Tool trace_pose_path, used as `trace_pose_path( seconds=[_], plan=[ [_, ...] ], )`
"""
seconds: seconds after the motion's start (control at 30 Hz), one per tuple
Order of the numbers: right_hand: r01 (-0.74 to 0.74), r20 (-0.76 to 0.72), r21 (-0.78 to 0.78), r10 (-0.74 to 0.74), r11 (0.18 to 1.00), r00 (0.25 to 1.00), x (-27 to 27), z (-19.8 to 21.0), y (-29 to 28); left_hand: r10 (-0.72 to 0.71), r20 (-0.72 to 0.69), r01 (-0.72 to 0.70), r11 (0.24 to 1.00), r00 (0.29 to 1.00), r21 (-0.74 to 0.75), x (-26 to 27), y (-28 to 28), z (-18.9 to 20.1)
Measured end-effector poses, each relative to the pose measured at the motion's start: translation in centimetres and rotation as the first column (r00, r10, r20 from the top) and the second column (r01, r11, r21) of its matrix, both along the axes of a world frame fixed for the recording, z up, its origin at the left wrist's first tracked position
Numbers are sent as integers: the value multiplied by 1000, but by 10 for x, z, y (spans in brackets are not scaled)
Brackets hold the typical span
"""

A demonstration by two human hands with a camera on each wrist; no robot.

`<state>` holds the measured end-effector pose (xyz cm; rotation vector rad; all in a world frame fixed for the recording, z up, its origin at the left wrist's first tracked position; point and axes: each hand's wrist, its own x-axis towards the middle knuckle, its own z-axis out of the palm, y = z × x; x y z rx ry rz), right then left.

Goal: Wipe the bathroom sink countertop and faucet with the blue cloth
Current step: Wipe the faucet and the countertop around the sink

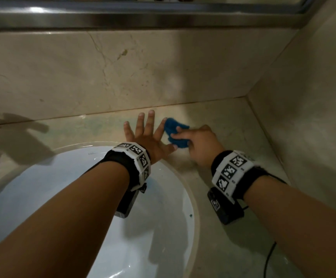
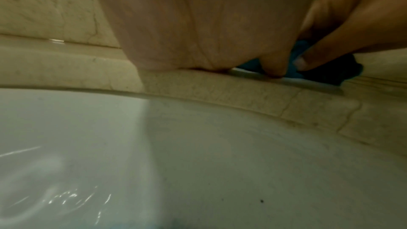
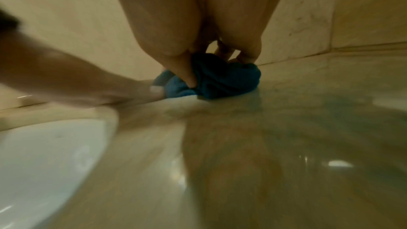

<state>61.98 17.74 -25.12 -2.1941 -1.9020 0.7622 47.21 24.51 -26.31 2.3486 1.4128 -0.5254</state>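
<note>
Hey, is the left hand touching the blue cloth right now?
Touching. In the head view the left hand's spread index finger and thumb lie against the cloth, which the right hand grips.

Across the far side I see a beige marble backsplash [image 1: 123,73] with dark veins, and above it a brushed metal ledge [image 1: 143,19] running left to right. A matching marble side wall [image 1: 313,101] closes the right. A thin black cable [image 1: 269,257] trails over the near right, and black-and-white patterned wristbands [image 1: 231,171] circle my wrists.
</note>
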Motion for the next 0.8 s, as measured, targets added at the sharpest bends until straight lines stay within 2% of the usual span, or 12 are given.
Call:
trace_pose_path(
  seconds=[0.1,0.23,0.3,0.33,0.37,0.4,0.43,0.57,0.6,0.67,0.73,0.8],
  plan=[
    [2,-69,-6,-2,1000,998,-7,-2,-18,-23,0,23,1000,1000,-22,-1,0,3],
    [166,-141,-15,-166,986,976,-1,0,-13,-34,8,35,997,999,-64,-3,3,5],
    [255,-113,-60,-260,965,959,7,-4,11,-31,9,32,997,999,-72,-3,2,3],
    [372,-137,-90,-382,924,914,13,-2,25,-29,9,30,997,1000,-70,-3,2,2],
    [513,-179,-157,-535,844,826,16,1,39,-26,10,27,997,1000,-68,-3,2,1],
    [593,-158,-251,-637,765,755,18,0,49,-26,9,26,997,1000,-66,-3,2,1],
    [613,-147,-297,-669,732,728,20,1,57,-26,10,27,997,1000,-67,-3,2,2],
    [519,-40,-312,-557,796,830,12,3,60,-24,2,24,997,1000,-73,-3,2,4],
    [513,-71,-328,-562,793,824,10,6,53,-24,2,24,997,1000,-72,-3,2,5],
    [424,69,-241,-420,873,905,5,8,39,-25,-3,24,997,1000,-70,-3,1,6],
    [150,162,-181,-121,972,979,-6,16,9,-27,-4,26,998,1000,-61,-3,0,6],
    [-111,234,-152,145,982,961,-11,22,-16,-33,-5,33,998,999,-48,-3,0,7]
  ],
)
